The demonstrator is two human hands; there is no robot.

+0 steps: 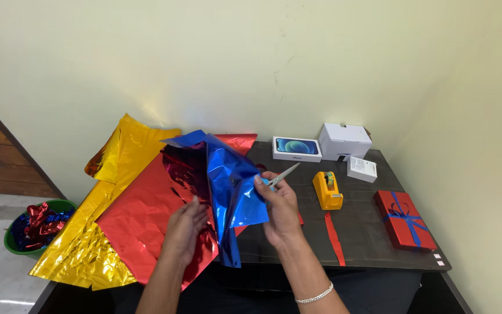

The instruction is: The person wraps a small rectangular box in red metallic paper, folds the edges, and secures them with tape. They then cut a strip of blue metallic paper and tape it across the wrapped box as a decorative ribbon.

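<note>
Holding a crumpled blue foil sheet [233,192] up off the surface [367,227], the person keeps it between both hands so it hangs free above the clutter. The right hand [280,212] has its grip closed on two things at once: the sheet's right edge is pinched under the thumb, and a pair of scissors [283,174] sticks out past the fingers, blades pointing up and away toward the wall, which keeps the points clear of the foil. The left hand [184,229] is turned palm inward just left of the sheet's lower fold, fingers loosely spread against the foil as if steadying it; whether it truly pinches the sheet I cannot tell.

Just behind the hands, a red foil sheet [140,221] lies spread over the left end of the dark surface and droops past its front edge, resting on a gold foil sheet [97,232] that runs up against the wall. A thin red strip [334,237] lies on bare wood right of the hands, and a yellow tape dispenser [327,190] stands beyond it. A red gift box with blue ribbon [405,220] sits near the right edge. Farther back lie three white boxes [344,141], and down on the floor at left a green bowl [39,228] holds foil scraps.
</note>
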